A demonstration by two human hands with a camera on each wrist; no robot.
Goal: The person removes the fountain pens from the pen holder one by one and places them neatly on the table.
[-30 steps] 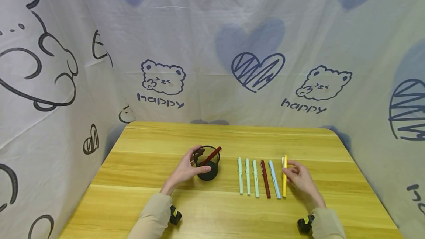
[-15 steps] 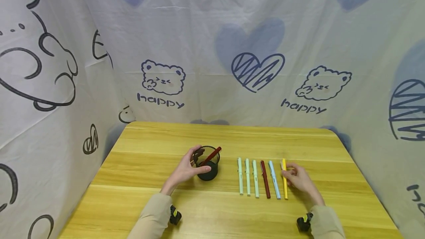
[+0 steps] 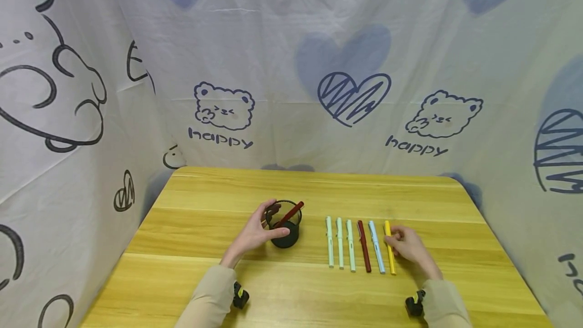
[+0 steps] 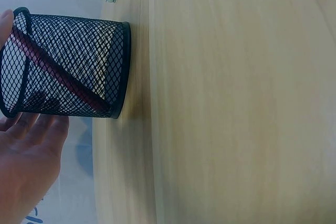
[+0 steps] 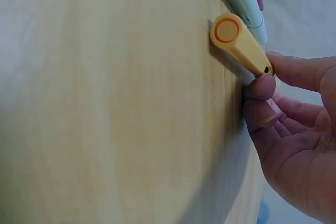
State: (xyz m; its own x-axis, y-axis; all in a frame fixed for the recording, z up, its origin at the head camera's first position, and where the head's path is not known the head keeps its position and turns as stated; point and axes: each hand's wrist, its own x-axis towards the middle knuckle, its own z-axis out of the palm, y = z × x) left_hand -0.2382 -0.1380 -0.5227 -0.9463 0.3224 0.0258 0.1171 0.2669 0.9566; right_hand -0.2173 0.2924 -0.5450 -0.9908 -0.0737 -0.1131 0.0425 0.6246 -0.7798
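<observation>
My left hand [image 3: 252, 233] holds a black mesh pen holder [image 3: 285, 238], thumb in front and fingers behind it. A dark red pen [image 3: 292, 212] leans inside the holder, its end above the rim; the left wrist view shows it slanting down through the mesh [image 4: 68, 69]. On the right, my right hand [image 3: 410, 244] pinches a yellow pen [image 3: 391, 260] between thumb and fingers. The pen's round end [image 5: 227, 30] faces the right wrist camera, close over the wood. A light blue pen [image 3: 376, 248] lies just left of it.
Left of the blue pen lie another dark red pen [image 3: 364, 247] and three light green pens [image 3: 340, 243], side by side in a row. They rest on a wooden table [image 3: 319, 297]. A printed white curtain [image 3: 291, 130] hangs behind and along both sides.
The yellow pen has shifted slightly toward the near edge, and its far end has swung left. My right hand moved a little left with it. The left hand and pen holder stayed put.
</observation>
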